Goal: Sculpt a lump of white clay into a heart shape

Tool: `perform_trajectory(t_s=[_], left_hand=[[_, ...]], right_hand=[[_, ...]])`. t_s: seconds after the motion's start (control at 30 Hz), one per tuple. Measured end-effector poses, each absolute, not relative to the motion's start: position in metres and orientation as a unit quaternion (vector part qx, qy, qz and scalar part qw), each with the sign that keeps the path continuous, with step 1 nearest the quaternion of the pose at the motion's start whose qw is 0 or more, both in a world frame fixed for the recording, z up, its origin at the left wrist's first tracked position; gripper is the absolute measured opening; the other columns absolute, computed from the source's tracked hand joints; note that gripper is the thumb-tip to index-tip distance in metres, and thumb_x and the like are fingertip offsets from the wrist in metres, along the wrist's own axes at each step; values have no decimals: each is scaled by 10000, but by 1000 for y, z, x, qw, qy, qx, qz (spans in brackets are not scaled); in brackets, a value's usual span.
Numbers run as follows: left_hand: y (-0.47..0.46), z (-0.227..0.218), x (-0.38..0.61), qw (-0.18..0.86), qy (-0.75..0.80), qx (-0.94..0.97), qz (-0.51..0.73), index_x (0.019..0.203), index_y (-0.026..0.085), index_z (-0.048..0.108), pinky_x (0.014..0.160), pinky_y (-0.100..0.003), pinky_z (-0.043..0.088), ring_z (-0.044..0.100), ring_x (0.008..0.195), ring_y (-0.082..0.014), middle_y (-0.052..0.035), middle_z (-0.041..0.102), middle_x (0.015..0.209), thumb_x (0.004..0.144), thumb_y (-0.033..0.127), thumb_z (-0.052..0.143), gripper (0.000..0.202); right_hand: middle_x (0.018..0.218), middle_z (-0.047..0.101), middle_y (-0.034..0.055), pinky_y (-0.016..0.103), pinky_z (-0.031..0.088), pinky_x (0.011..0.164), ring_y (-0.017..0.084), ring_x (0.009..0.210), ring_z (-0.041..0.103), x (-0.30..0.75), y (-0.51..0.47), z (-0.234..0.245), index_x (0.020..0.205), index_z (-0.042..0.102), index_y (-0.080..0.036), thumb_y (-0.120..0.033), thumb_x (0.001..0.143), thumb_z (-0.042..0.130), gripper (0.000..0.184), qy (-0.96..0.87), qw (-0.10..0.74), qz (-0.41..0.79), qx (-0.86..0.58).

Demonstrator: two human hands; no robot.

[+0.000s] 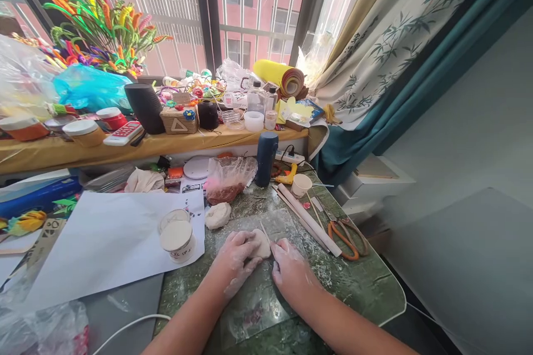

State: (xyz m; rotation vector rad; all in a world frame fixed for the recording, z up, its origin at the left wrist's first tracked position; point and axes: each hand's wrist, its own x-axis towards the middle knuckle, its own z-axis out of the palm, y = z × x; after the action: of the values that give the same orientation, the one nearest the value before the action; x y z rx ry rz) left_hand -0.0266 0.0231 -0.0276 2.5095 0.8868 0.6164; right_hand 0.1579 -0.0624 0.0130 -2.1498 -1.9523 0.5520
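A: ok so what step is this?

B: Looks like shaping to me. There's a flattened bit of white clay (262,246) on the plastic sheet (250,316), with a thin stick (265,233) at its right side. Can't tell if it's actually cutting in. I'd say the next move calls for a light touch with the stick while the clay's kept steady.

A: And the fingers?

B: Left hand (239,258) has its fingers bent over the clay's left side, thumb by the near edge. Can't tell if they're squeezing. Right hand (291,266) is just right of the clay, fingers closed around the stick. Spare lump (217,216) sits apart, beyond the left hand.
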Motion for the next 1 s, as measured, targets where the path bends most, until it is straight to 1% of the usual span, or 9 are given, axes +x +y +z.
perform_trajectory(t_s=[0.2, 0.27, 0.4, 0.53, 0.63, 0.73, 0.8, 0.87, 1.0], left_hand=[[23, -27, -26, 198, 323, 899, 222, 1185, 287, 746, 980, -498, 562, 646, 1143, -319, -106, 670, 1305, 872, 283, 753, 314], [25, -28, -27, 197, 317, 899, 227, 1169, 294, 757, 983, -500, 561, 652, 1142, -323, -107, 677, 1303, 883, 314, 745, 287], [26, -29, -29, 198, 311, 899, 235, 1164, 301, 766, 975, -495, 567, 665, 1126, -321, -111, 694, 1283, 915, 365, 712, 262], [26, -28, -30, 197, 311, 899, 237, 1219, 299, 742, 968, -488, 571, 663, 1115, -312, -111, 689, 1293, 915, 362, 713, 312], [26, -30, -29, 196, 308, 899, 241, 1246, 309, 730, 960, -482, 572, 665, 1098, -304, -107, 691, 1291, 917, 351, 703, 333], [28, -33, -29, 193, 309, 900, 240, 1228, 318, 742, 963, -481, 570, 667, 1098, -305, -103, 696, 1286, 915, 367, 702, 319], [29, -33, -29, 193, 310, 900, 237, 1196, 313, 758, 952, -481, 575, 671, 1085, -308, -105, 702, 1276, 912, 395, 708, 300], [29, -32, -30, 195, 310, 901, 233, 1176, 308, 767, 950, -483, 576, 671, 1083, -309, -106, 702, 1280, 916, 404, 706, 284], [28, -28, -30, 196, 311, 902, 227, 1203, 304, 754, 963, -490, 570, 664, 1106, -312, -107, 695, 1297, 929, 384, 697, 291]], right_hand=[[1057, 675, 75, 303, 471, 898, 231, 1011, 629, 165, -63, 7, 1118, 712, -206, -42, 854, 521, 364, -641, 142, 195, -728], [1065, 673, 82, 312, 470, 889, 241, 1007, 628, 160, -63, 6, 1125, 712, -202, -50, 862, 525, 357, -648, 130, 192, -726], [1105, 671, 108, 317, 472, 898, 255, 1039, 628, 154, -63, 7, 1197, 702, -172, -12, 843, 509, 434, -658, 99, 188, -722], [1068, 680, 84, 296, 475, 898, 232, 1002, 638, 164, -60, 5, 1119, 712, -191, -32, 830, 514, 385, -645, 156, 211, -718], [1097, 684, 88, 290, 475, 928, 228, 1038, 638, 171, -56, 1, 1222, 687, -190, -42, 837, 507, 450, -625, 185, 205, -730], [1115, 684, 101, 305, 472, 950, 244, 1070, 632, 166, -54, 3, 1232, 699, -189, -19, 828, 503, 480, -645, 142, 183, -728], [1137, 681, 107, 313, 483, 934, 254, 1070, 634, 159, -53, 6, 1202, 712, -190, -6, 815, 512, 473, -658, 100, 182, -724], [1172, 673, 118, 318, 488, 930, 262, 1089, 634, 154, -52, 10, 1228, 699, -179, 2, 816, 512, 487, -659, 76, 186, -725], [1150, 673, 106, 307, 477, 941, 253, 1097, 629, 156, -52, 15, 1247, 685, -189, 14, 811, 516, 510, -663, 78, 190, -720]])
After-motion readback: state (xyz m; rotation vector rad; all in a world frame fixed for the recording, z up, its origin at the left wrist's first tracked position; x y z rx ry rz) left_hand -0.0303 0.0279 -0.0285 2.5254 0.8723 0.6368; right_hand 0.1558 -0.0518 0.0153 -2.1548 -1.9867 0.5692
